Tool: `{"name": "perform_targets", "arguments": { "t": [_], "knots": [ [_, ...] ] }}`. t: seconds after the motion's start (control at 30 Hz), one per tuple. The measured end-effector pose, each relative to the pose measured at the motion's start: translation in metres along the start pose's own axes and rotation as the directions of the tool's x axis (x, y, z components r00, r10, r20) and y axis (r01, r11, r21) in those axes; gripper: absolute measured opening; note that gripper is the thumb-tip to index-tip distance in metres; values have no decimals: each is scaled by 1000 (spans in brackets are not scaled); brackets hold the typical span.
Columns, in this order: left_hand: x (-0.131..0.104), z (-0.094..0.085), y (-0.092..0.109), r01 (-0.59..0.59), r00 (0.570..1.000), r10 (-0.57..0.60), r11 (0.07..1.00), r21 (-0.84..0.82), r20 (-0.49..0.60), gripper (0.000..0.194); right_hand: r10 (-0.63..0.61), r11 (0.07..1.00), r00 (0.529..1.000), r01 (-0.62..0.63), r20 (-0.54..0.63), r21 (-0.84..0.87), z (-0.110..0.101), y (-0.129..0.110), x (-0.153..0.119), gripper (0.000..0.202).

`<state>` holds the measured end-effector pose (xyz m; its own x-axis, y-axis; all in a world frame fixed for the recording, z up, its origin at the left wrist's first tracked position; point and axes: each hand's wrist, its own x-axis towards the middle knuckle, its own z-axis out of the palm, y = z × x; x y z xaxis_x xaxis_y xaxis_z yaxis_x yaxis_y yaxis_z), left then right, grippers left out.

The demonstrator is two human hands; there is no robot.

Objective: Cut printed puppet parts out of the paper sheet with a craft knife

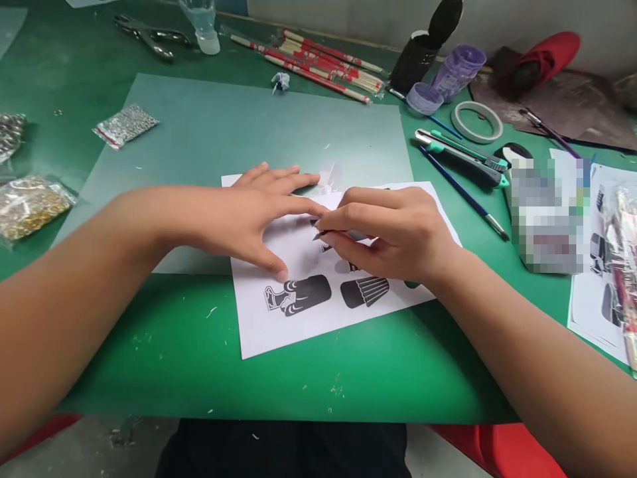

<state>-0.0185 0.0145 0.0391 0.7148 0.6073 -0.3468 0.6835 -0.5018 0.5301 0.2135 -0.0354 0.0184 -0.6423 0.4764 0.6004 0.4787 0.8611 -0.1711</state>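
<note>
Two dark printed figures on the white paper point(269, 335) look whole: a long shape point(313, 296) just beside the left thumb and a ribbed shape point(367, 292) on the body side of the right fingers. The paper lies under both hands, overlapping a clear sheet point(213, 133) that reaches beyond the fingertips. The left hand point(269, 202) is spread flat, fingers open, pressing the paper; the right hand point(393, 229) pinches a small pointed tool point(323, 234), its tip near the left forefinger. Other figures there are partly covered, so I cannot tell whether any cut is made. No loose cut-out figure shows, so the work looks early, with much left. Farther out, right of the right fingers, rest a cutter knife point(460, 159) and more printed papers point(590, 318), the latter partly under plastic wrapping.
</note>
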Motion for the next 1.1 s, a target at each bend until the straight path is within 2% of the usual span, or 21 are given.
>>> {"name": "perform_targets", "arguments": {
  "t": [0.1, 0.2, 0.3, 0.37, 0.43, 0.5, 0.63, 0.73, 0.83, 0.9, 1.0, 1.1],
  "knots": [
    [-1, 1, 0, -26, 1000, 26, 999, 43, 9, 91, 46, 999, 999, -46, -22, 27, -9, 4, 2, 12],
    [-2, 0, 1, -39, 998, 35, 995, 91, 49, 86, 80, 996, 984, -83, -162, -12, -21, 13, 2, 12],
    [-2, -1, 3, -8, 997, 0, 995, 103, 71, 87, 120, 985, 938, -153, -326, -78, -33, 20, 0, 12],
    [-2, 0, 2, 24, 996, -32, 995, 95, 83, 88, 159, 976, 921, -200, -356, -81, -38, 21, -1, 12],
    [-1, 1, -1, 19, 996, -27, 996, 89, 88, 89, 207, 967, 933, -240, -294, -80, -41, 18, -1, 13],
    [-1, 2, -6, -16, 997, 9, 996, 92, 77, 91, 245, 960, 952, -264, -181, -88, -41, 15, 0, 13],
    [-4, 0, -8, -31, 996, 23, 996, 88, 86, 89, 222, 974, 974, -220, 41, -62, -41, 10, 1, 13],
    [-7, -4, 1, 22, 995, -26, 999, 34, 99, 72, 193, 981, 976, -191, 99, -31, -41, 9, 0, 14],
    [-8, -6, 11, 54, 998, -53, 998, -44, 30, 51, 180, 983, 968, -184, 176, 10, -41, 7, -1, 11],
    [-6, -4, 14, 41, 999, -43, 995, -92, -25, 44, 177, 981, 950, -192, 256, 37, -40, 6, -2, 9],
    [-5, 0, 12, -14, 999, 8, 990, -144, -44, 46, 162, 978, 936, -193, 312, 72, -37, 5, -2, 10],
    [-6, 4, 7, -56, 998, 57, 991, -125, 0, 62, 158, 978, 939, -191, 307, 79, -33, 5, -2, 11]
  ]
}}
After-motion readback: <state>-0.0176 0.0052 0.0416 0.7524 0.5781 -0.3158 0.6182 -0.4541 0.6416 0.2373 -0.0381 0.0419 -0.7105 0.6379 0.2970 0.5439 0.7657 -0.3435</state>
